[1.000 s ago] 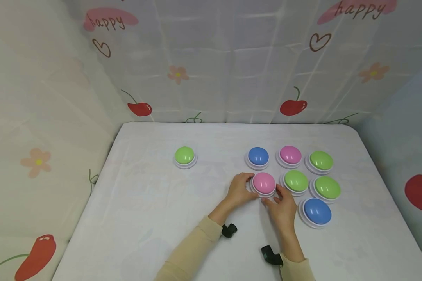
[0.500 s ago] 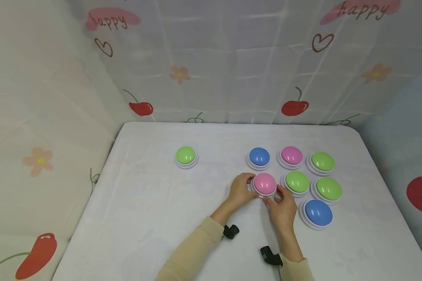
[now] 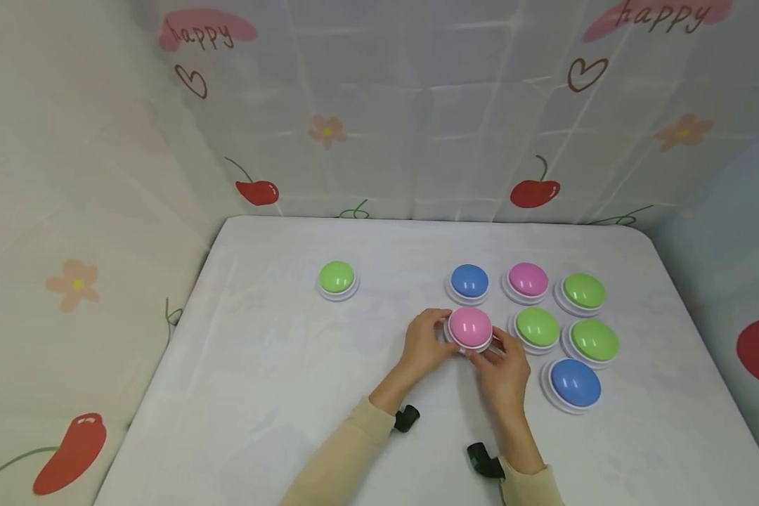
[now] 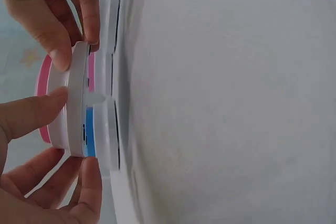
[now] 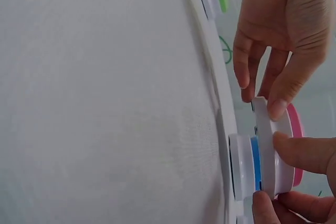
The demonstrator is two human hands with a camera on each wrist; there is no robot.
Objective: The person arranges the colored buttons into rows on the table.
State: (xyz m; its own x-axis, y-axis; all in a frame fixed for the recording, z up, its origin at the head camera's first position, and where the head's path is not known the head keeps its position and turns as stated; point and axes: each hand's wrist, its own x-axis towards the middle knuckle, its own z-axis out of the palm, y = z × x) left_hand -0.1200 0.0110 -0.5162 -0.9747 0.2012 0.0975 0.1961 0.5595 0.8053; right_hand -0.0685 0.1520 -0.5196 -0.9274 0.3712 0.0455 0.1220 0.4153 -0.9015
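Observation:
Both hands hold a round push button with a pink dome and white base. My left hand pinches its left side, thumb on the near rim. At its right side, my right hand grips the base with thumb and fingers. Both wrist views show the pink button raised off the table, the thumbs on the base's side and fingertips around its edge. Just behind it stands a blue button; a green button sits right of my right hand.
A pink button, two green buttons and a blue button stand to the right. One green button stands alone at back left. Printed curtains rise behind the white table.
The pink button, held by both hands, has shifted slightly left and risen from the table. The other buttons keep their places; the head view has shifted a little.

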